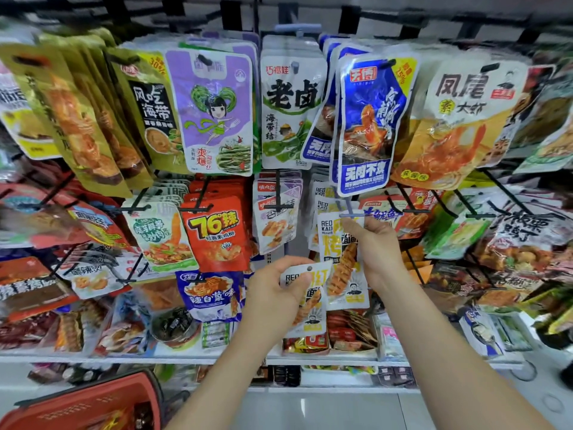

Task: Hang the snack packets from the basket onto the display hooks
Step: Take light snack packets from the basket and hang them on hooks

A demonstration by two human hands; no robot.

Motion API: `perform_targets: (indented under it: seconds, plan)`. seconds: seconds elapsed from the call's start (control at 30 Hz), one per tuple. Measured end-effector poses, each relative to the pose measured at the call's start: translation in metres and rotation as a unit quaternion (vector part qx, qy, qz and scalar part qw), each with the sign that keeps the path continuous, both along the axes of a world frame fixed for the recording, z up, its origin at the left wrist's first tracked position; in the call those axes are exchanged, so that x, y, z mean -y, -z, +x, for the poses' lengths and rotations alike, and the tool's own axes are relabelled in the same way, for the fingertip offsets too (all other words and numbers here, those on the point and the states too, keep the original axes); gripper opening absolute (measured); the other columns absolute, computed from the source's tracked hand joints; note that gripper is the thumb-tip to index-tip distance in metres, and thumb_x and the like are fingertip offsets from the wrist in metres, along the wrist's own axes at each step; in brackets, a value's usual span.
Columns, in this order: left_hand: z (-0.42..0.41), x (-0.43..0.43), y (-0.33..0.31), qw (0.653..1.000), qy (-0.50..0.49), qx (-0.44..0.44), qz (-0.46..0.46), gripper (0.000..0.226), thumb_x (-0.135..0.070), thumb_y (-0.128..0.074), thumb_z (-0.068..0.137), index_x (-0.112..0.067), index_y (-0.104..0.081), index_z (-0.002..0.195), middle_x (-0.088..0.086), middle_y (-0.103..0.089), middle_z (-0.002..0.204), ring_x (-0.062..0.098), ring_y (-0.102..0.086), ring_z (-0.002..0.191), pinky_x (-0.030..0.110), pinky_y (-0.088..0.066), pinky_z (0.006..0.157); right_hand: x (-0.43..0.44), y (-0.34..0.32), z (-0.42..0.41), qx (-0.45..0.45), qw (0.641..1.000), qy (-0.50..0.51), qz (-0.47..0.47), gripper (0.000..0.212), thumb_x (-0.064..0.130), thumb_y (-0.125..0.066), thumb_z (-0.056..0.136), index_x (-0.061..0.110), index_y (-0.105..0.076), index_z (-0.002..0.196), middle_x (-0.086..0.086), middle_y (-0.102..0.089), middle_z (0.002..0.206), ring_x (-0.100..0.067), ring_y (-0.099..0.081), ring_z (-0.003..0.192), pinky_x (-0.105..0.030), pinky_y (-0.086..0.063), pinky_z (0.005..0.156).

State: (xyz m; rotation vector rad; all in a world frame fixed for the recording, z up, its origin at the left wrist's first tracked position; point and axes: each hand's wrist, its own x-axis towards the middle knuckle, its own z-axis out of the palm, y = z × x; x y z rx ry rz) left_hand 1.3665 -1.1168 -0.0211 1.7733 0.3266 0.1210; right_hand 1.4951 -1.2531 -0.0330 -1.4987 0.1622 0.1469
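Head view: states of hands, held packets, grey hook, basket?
left hand: holds lower packet by its top.
lower packet: off any hook, hole free.
right hand: pinches upper packet's top corner.
upper packet: top at grey hook's tip; threaded or not, unclear.
grey hook: carries matching packets behind.
red basket: lower left, partly in frame.

You'll find your only open gap is the white strip [304, 237] at frame centre, hemmed by the red packet [217, 234] left and the blue packet [366, 125] overhanging the hook [352, 214] upper right.
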Motion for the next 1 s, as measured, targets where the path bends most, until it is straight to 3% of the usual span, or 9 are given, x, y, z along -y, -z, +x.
perform_targets:
  seconds: [0.2,0.3,0.4,0.57,0.63,0.7,0.8,0.9,1.0]
  plan:
    - [0.005,0.005,-0.003,1.000,-0.010,0.002,-0.009,0.011,-0.028,-0.062,0.092,-0.039,-0.061,0.087,0.021,-0.064,0.085,0.018,-0.050,0.064,0.032,-0.044,0.059,-0.002,0.004,-0.001,0.005,1.000,0.010,0.007,0.007,0.018,-0.072,0.087,0.016,-0.069,0.080,0.000,-0.072,0.090,-0.014,-0.066,0.095,-0.033,-0.047,0.082]
    - [0.009,0.004,-0.003,1.000,-0.005,0.005,0.007,0.009,-0.032,-0.060,0.092,-0.039,-0.059,0.088,-0.003,-0.057,0.067,0.000,-0.040,0.051,0.016,-0.038,0.049,-0.002,0.005,-0.004,0.013,1.000,0.008,0.019,0.006,0.018,-0.071,0.087,0.017,-0.069,0.082,0.003,-0.072,0.085,-0.013,-0.067,0.089,-0.033,-0.050,0.079]
    - [0.013,0.004,-0.002,1.000,0.005,0.005,0.020,0.008,-0.034,-0.060,0.093,-0.039,-0.057,0.087,-0.012,-0.052,0.069,-0.001,-0.037,0.048,0.017,-0.035,0.048,-0.001,0.005,-0.005,0.021,0.999,0.001,0.029,0.004,0.015,-0.070,0.088,0.015,-0.071,0.084,0.003,-0.073,0.086,-0.011,-0.069,0.087,-0.033,-0.052,0.081]
    - [0.021,0.005,-0.003,1.000,-0.002,0.009,0.021,0.003,-0.027,-0.062,0.092,-0.030,-0.061,0.091,-0.024,-0.055,0.077,-0.019,-0.050,0.060,0.003,-0.039,0.060,-0.002,0.003,-0.006,0.036,0.998,-0.007,0.055,0.004,0.010,-0.066,0.090,0.010,-0.070,0.089,-0.008,-0.068,0.086,-0.018,-0.061,0.073,-0.020,-0.050,0.062]
    - [0.022,0.006,-0.003,1.000,-0.003,0.007,0.025,0.006,-0.027,-0.063,0.092,-0.032,-0.061,0.089,-0.028,-0.055,0.081,-0.021,-0.052,0.068,0.000,-0.039,0.061,-0.005,0.004,-0.002,0.036,0.999,0.001,0.041,0.003,0.009,-0.066,0.090,0.009,-0.069,0.090,-0.001,-0.070,0.085,-0.004,-0.066,0.073,-0.017,-0.050,0.066]
    - [0.023,0.005,0.000,0.999,-0.001,0.005,0.033,0.008,-0.029,-0.063,0.092,-0.035,-0.060,0.087,-0.028,-0.057,0.086,-0.021,-0.053,0.075,0.000,-0.038,0.063,-0.007,0.006,0.001,0.032,0.999,0.006,0.038,0.002,0.009,-0.068,0.088,0.008,-0.070,0.087,0.000,-0.071,0.082,-0.008,-0.066,0.078,-0.028,-0.051,0.074]
    - [0.023,0.005,0.002,1.000,0.001,0.004,0.025,0.002,-0.026,-0.062,0.092,-0.029,-0.061,0.092,-0.028,-0.054,0.085,-0.031,-0.046,0.070,-0.002,-0.038,0.063,-0.007,0.007,0.000,0.043,0.998,0.007,0.040,0.014,0.008,-0.068,0.088,0.015,-0.067,0.076,0.010,-0.067,0.067,-0.010,-0.062,0.071,-0.031,-0.046,0.070]
    - [0.024,0.004,0.004,1.000,-0.007,0.008,0.021,0.002,-0.025,-0.063,0.092,-0.027,-0.062,0.094,-0.025,-0.055,0.083,-0.029,-0.047,0.066,-0.001,-0.038,0.063,-0.005,0.009,-0.003,0.062,0.997,-0.004,0.045,0.014,0.011,-0.069,0.088,0.017,-0.068,0.075,0.008,-0.068,0.070,-0.010,-0.062,0.072,-0.030,-0.046,0.072]
    - [0.025,0.003,0.005,1.000,-0.007,0.004,0.021,0.003,-0.026,-0.063,0.092,-0.029,-0.062,0.092,-0.025,-0.056,0.085,-0.029,-0.047,0.068,-0.002,-0.038,0.063,-0.005,0.007,-0.006,0.063,0.996,-0.014,0.057,0.041,0.007,-0.066,0.090,0.026,-0.063,0.053,0.017,-0.058,0.056,-0.001,-0.055,0.058,-0.023,-0.041,0.066]
